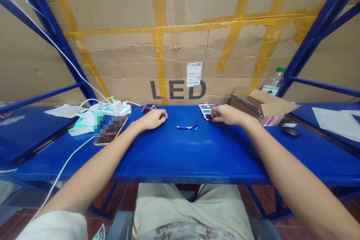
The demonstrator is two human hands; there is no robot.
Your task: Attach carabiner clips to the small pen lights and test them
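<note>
A blue keychain flashlight (pixel 184 128) with a small carabiner clip (pixel 195 128) lies alone on the blue table, between my two hands. My left hand (pixel 155 119) rests on the tabletop, its fingers curled in, with nothing visible in them. Just behind it is a small pile of colourful keychain flashlights (pixel 150 108). On the other side, my right hand (pixel 225 114) has its fingertips pinched at the right-hand ends of a neat row of similar flashlights (pixel 204 111) in several colours. The fingers partly cover that row's near end.
To the left lie a phone (pixel 111 131), a power strip (pixel 120 108) and a white cable (pixel 66 161). An open cardboard box (pixel 271 110), a black mouse (pixel 290 131) and a plastic bottle (pixel 274 82) stand right. A large cardboard sheet (pixel 126 60) walls the back.
</note>
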